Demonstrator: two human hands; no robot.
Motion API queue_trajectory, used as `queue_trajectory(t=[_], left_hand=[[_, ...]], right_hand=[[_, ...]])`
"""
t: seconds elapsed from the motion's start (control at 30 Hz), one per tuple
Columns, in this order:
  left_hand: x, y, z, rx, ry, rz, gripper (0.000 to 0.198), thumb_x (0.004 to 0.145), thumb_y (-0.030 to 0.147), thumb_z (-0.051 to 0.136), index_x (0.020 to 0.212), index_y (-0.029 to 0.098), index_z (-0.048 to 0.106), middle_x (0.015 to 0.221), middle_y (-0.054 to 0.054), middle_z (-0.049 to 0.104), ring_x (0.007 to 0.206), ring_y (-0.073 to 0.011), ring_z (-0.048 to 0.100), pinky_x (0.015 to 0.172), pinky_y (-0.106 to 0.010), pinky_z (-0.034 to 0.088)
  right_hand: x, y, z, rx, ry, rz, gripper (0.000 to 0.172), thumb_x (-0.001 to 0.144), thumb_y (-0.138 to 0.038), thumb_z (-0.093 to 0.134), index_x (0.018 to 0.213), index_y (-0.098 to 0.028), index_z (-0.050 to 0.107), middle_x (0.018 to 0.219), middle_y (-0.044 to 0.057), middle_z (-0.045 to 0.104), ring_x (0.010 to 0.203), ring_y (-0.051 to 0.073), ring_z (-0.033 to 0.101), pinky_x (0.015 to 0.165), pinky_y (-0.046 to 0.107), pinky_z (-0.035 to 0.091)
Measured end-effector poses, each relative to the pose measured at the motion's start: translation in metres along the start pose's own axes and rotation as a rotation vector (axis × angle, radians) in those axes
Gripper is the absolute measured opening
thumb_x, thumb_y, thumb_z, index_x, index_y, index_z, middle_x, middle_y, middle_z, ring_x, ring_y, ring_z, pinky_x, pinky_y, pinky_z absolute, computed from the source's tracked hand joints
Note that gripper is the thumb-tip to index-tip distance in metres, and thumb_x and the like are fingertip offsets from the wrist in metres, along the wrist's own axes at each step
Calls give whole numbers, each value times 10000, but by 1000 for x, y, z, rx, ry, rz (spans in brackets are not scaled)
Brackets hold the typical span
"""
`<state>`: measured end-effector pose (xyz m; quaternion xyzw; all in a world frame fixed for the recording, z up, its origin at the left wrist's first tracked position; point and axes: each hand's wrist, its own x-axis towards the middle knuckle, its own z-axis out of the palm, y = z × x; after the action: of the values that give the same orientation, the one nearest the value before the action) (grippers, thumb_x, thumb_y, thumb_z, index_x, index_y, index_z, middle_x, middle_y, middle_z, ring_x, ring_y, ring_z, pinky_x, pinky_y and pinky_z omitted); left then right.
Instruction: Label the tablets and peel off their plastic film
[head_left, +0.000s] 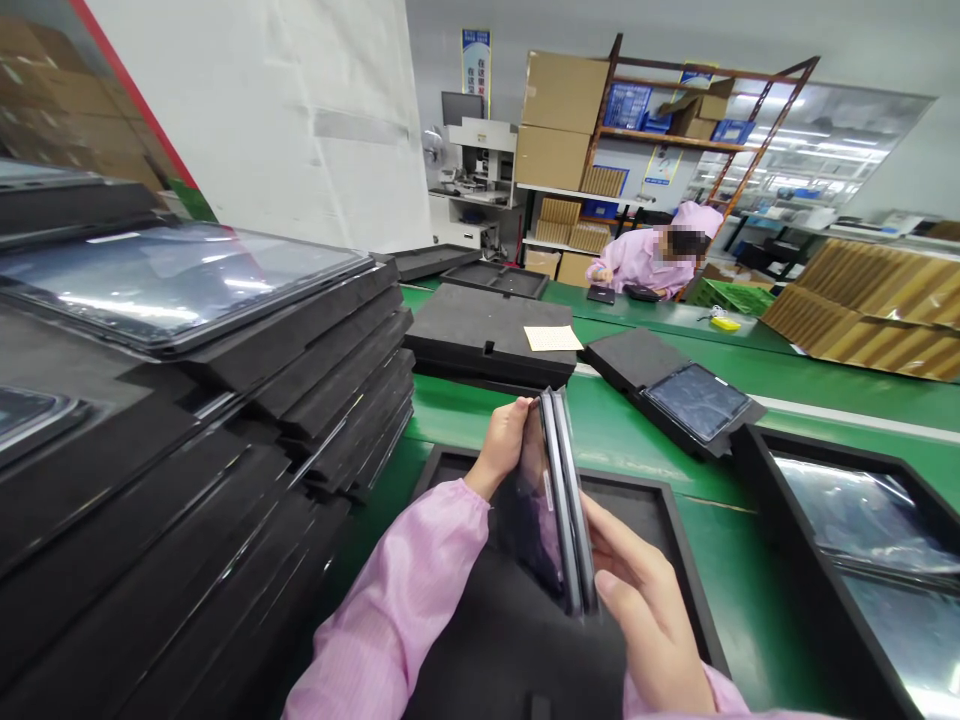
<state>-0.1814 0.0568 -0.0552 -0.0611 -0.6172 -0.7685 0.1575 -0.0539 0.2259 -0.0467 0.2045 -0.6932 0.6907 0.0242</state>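
Two glossy dark rectangular panels are gripped by the fingers of my left hand and right hand, mid-frame; stacked black foam trays crowd frame left.

Bright, glare on screens, edges stretched

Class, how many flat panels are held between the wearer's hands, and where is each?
2: one panel by the left hand, dark face showing; another panel beside it, by the right hand, seen edge-on. No third edge shows.
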Motion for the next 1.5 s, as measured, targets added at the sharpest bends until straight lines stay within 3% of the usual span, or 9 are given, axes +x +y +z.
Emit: queue_trajectory(t=[0.4, 0.57, 0.7, 0.97, 1.2, 1.4, 1.5], left_hand=[[-1, 1, 1, 23, 26, 4, 781, 572, 963, 513, 515, 184, 545, 457, 28, 474, 454, -112, 395, 455, -277, 328], [-1, 2, 2, 21, 25, 12, 778, 568, 963, 517, 505, 188, 516, 467, 34, 456, 453, -107, 391, 454, -274, 337], [-2, 4, 4, 17, 34, 24, 773, 566, 966, 515, 476, 201, 448, 450, 57, 372, 442, -85, 306, 446, -265, 303], [-4, 2, 5, 36, 52, 43, 763, 603, 956, 499, 483, 205, 432, 462, 58, 354, 456, -87, 280, 451, -262, 268], [-5, 3, 5, 48, 64, 45, 762, 586, 958, 514, 489, 206, 430, 474, 53, 357, 472, -94, 299, 457, -262, 253], [-6, 6, 5, 19, 54, 47, 767, 584, 965, 498, 476, 210, 412, 446, 61, 342, 456, -89, 288, 458, -257, 295], [-6, 7, 4, 13, 53, 39, 768, 576, 966, 505, 473, 210, 417, 440, 63, 346, 442, -85, 279, 451, -260, 293]], right_hand=[[0, 5, -2, -11, 22, 31, 548, 793, -286, 536, 1315, -394, 663, 1297, -10, 688, 1184, 304, 665, 889, 376, 625], [-7, 6, -3, -94, 57, 45, 556, 793, -332, 579, 1337, -427, 633, 1340, -21, 658, 1208, 329, 642, 880, 426, 632], [-10, 8, -2, -163, 78, 83, 606, 750, -327, 540, 1338, -447, 624, 1357, -50, 640, 1244, 340, 615, 893, 466, 627], [-7, 6, 0, -114, 105, 87, 639, 704, -233, 538, 1296, -439, 662, 1282, -58, 689, 1169, 305, 676, 837, 387, 651], [1, -1, -3, -104, 98, 43, 525, 762, -220, 582, 1239, -395, 714, 1210, -20, 728, 1102, 298, 713, 834, 351, 645], [-4, 1, -2, -10, 39, 133, 730, 611, -191, 512, 1291, -399, 678, 1323, -39, 666, 1206, 306, 655, 900, 376, 619], [-5, 2, -2, -18, 33, 138, 727, 612, -207, 514, 1295, -394, 677, 1323, -33, 668, 1219, 312, 645, 902, 385, 618]])
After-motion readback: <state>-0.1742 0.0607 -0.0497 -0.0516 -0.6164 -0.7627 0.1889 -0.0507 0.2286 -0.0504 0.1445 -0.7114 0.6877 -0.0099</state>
